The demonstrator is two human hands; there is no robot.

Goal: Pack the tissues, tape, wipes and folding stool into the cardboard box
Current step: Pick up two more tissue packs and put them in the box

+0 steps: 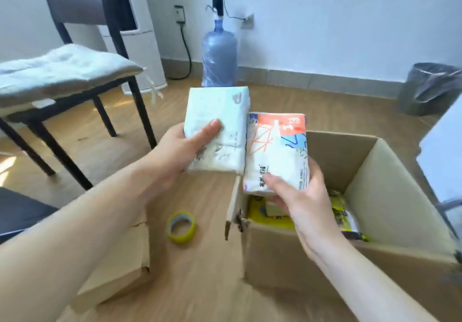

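Observation:
My left hand (181, 150) grips a pale green-white tissue pack (220, 114), held up above the floor just left of the box. My right hand (297, 196) grips a second tissue pack (277, 146) with orange and blue print, over the near-left corner of the open cardboard box (390, 196). The two packs touch side by side. Inside the box lie yellow packets (265, 214), partly hidden by my right hand. A yellow tape roll (181, 226) lies flat on the wooden floor, left of the box. No folding stool can be made out.
A chair with a grey cushion (57, 71) stands at the left. A blue water bottle with a pump (220, 54) stands by the far wall, and a lined bin (427, 89) at the right. A flat piece of cardboard (120, 259) lies under my left forearm.

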